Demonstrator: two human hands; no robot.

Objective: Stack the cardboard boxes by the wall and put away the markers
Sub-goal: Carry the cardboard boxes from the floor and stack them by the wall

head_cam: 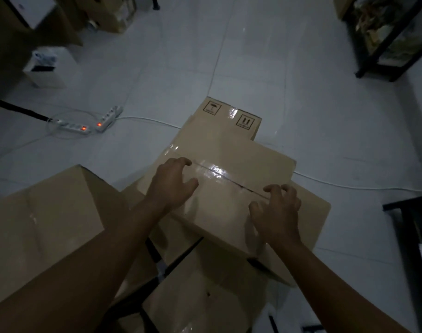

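A taped brown cardboard box (231, 164) lies on top of a loose pile of other boxes in the middle of the floor. My left hand (172, 182) rests on its top near the left end, fingers bent and spread over the tape seam. My right hand (276, 212) hovers at or touches the box's near right part, fingers curled like claws, holding nothing. Behind it lies a box with printed handling symbols (229, 116). A large box (44, 217) stands at the left, and another box (205, 292) lies below. No markers are visible.
Two power strips (94, 122) with lit red switches and white cables lie on the tiled floor at the left. Black metal shelving (385, 44) stands at the upper right, a black frame (412, 227) at the right edge. More boxes (48, 66) sit at the upper left.
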